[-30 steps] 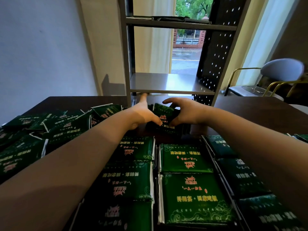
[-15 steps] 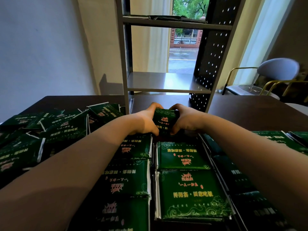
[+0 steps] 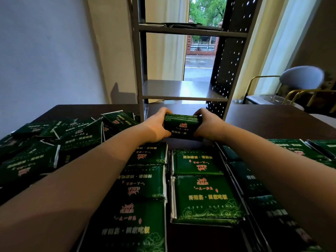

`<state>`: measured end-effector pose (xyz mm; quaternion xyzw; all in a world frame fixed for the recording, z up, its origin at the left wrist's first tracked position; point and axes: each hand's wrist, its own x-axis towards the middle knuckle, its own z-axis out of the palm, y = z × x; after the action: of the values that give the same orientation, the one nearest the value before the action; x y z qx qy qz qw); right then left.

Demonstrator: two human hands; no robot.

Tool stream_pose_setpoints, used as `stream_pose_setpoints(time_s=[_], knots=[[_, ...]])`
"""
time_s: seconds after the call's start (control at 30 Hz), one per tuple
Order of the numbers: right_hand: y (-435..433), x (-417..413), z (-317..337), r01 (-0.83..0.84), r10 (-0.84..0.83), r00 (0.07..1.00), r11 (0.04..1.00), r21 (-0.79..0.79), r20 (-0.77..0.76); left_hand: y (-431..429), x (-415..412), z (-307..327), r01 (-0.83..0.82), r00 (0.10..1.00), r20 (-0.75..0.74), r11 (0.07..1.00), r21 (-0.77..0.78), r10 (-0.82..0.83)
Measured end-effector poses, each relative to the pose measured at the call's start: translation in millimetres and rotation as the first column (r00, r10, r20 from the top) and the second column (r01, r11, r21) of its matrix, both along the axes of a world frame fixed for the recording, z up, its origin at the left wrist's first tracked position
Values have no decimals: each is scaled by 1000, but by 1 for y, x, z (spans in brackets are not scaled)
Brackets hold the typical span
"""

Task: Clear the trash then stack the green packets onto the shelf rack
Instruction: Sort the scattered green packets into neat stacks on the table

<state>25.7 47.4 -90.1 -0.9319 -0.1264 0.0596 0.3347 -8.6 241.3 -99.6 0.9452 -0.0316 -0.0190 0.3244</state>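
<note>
A stack of green packets (image 3: pixel 181 125) is held between my two hands, just above the table and in front of the shelf rack (image 3: pixel 183 89). My left hand (image 3: pixel 157 127) grips its left end, my right hand (image 3: pixel 207 124) grips its right end, fingers curled over the top. Several more green packets lie in rows (image 3: pixel 198 193) close to me and in a loose heap (image 3: pixel 60 140) on the left. The rack's lower shelf is bare; something flat and dark lies on the upper shelf (image 3: pixel 181 26).
The dark table (image 3: pixel 272 120) runs under the rack, with bare top to the right of the hands. A grey chair with gold legs (image 3: pixel 300 82) stands at the right beyond the table. A wall and curtains are behind the rack.
Both hands closed on the packet stack, squared it up and lifted it slightly toward the rack. The view tilted up a little.
</note>
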Motion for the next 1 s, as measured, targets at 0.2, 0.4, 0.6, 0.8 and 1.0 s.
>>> stream_pose_setpoints(time_s=[0.2, 0.4, 0.6, 0.8, 1.0], knots=[[-11, -19, 12, 118, -98, 993, 905, 408, -69, 1, -25, 15, -101, 995, -18, 950, -294, 100], [-18, -61, 38, 120, 5, 981, 771, 625, -195, -12, -61, 39, -133, 991, -74, 691, -711, 114], [-32, -110, 49, 216, 169, 920, 534, 818, -353, -18, -116, 59, -200, 980, -171, 520, -830, 104], [-47, -167, 54, 213, 133, 940, 488, 846, -314, -33, -174, 61, -180, 981, -134, 418, -890, 137], [-65, -217, 37, 265, 32, 950, 450, 853, -312, -49, -234, 48, -164, 979, -118, 302, -939, 165]])
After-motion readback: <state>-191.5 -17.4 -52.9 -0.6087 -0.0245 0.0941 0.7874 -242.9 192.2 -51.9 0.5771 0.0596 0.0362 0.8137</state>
